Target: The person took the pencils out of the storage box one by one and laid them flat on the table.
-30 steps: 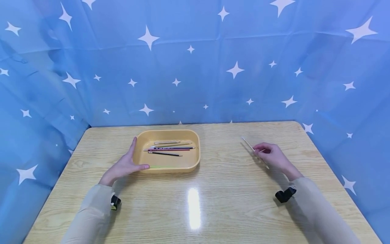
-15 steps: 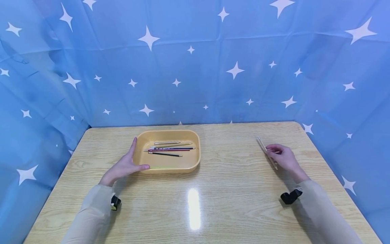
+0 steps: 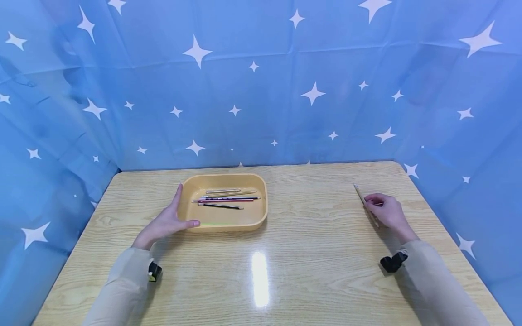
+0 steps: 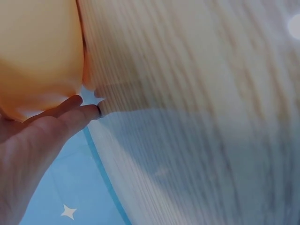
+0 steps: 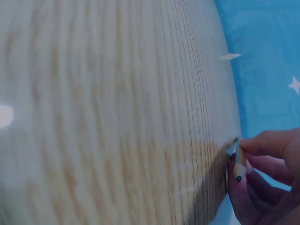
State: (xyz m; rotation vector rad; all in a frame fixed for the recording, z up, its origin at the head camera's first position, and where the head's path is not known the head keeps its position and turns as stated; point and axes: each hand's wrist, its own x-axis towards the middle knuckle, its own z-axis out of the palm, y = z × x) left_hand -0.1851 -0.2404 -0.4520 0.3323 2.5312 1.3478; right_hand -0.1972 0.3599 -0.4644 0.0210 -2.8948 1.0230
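My left hand (image 3: 166,222) rests against the left end of a tan plastic tray (image 3: 254,215), its thumb along the front rim and its fingers straight along the side. The left wrist view shows those fingers (image 4: 70,115) touching the tray's outer wall (image 4: 42,51). Several pencils (image 3: 220,206) lie inside, roughly crosswise, among them black, red, dark blue and pale ones. To the right, my right hand (image 3: 387,213) pinches a pale wooden pencil (image 3: 360,194) between thumb and fingers, slanted close over the table. Its dark tip (image 5: 239,178) faces the right wrist camera.
The wood-grain table (image 3: 310,253) has a bright glare patch near its front middle. A blue curtain (image 3: 261,90) with white stars hangs behind the table and along both sides. A thin green strip (image 3: 218,223) shows inside the tray's front wall.
My right hand has moved to the right with the pencil and turned it slightly. My left hand and the tray have stayed in place.
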